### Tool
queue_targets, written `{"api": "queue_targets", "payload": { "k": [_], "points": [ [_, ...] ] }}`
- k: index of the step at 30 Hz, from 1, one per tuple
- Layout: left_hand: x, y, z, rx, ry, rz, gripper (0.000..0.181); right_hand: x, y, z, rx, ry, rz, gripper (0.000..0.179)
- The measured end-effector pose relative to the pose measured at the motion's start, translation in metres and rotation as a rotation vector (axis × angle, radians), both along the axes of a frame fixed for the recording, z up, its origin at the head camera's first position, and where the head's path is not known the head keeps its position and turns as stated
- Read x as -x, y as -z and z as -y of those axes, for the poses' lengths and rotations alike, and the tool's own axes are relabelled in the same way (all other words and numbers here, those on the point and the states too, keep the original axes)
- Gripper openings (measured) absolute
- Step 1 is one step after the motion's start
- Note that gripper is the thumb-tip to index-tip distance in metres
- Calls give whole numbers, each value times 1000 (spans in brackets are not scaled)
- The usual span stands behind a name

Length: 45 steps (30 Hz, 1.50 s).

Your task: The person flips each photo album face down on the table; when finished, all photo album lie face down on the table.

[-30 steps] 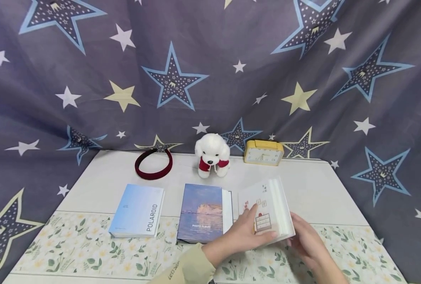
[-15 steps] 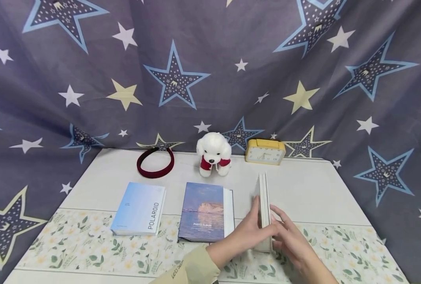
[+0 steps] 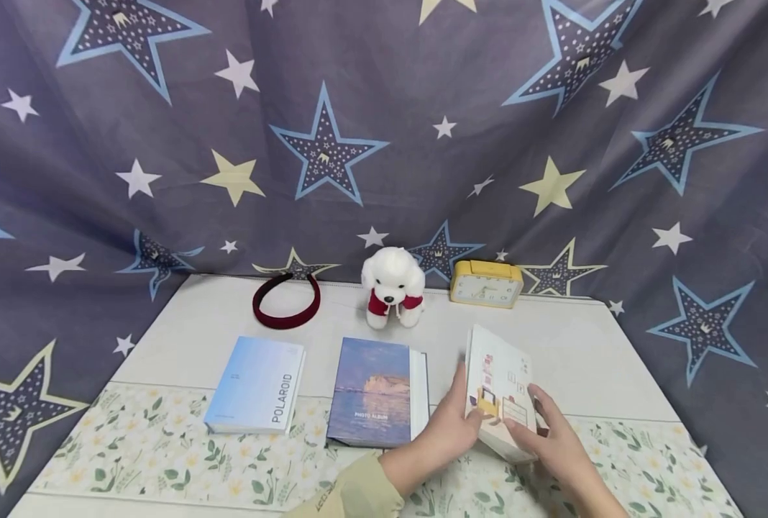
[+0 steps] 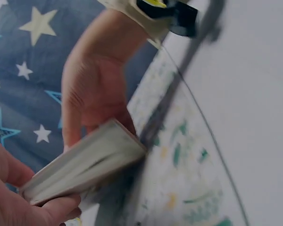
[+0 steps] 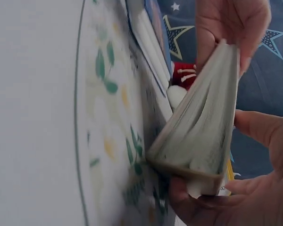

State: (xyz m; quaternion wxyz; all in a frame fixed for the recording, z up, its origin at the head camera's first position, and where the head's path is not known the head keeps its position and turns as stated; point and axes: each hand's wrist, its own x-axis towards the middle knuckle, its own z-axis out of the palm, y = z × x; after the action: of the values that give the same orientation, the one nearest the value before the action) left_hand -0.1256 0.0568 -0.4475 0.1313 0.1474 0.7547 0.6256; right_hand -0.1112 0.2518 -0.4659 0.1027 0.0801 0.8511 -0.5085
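A small white photo album [image 3: 503,388] with drawn furniture on its cover is held tilted above the right part of the table. My left hand [image 3: 445,428] grips it by the left side, thumb on the cover. From the right, my right hand [image 3: 559,439] holds the opposite edge, its thumb across the lower cover. In the right wrist view the page ends of the white photo album [image 5: 198,127] face the camera, slightly fanned, between my left hand [image 5: 231,23] and my right hand [image 5: 269,174]. Fingers behind the album are partly hidden.
A blue photo album [image 3: 371,392] lies left of the hands, and a light-blue Polaroid album [image 3: 254,385] farther left. Along the back stand a dark red headband [image 3: 287,320], a white toy dog [image 3: 392,280] and a yellow clock [image 3: 486,284]. A star-patterned curtain [image 3: 410,173] hangs behind.
The white photo album has turned in my hands: first its cover with the page edge at right, then edge-on, now its cover again. My right thumb has come onto the cover.
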Motion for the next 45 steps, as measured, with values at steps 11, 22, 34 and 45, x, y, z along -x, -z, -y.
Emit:
{"api": "queue_targets", "payload": {
  "k": [11,22,34,45],
  "points": [
    [0,18,2,343,83,15,92,1,1,-7,-114,-27,-11,93],
    [-3,32,-2,540,79,-133,81,-2,3,-7,-261,-58,-38,81],
    [-1,20,13,749,78,-238,61,-5,-6,11,-441,-123,-148,72],
    [3,4,41,735,70,-308,59,-5,-17,34,-452,-175,-378,56]
  ]
}}
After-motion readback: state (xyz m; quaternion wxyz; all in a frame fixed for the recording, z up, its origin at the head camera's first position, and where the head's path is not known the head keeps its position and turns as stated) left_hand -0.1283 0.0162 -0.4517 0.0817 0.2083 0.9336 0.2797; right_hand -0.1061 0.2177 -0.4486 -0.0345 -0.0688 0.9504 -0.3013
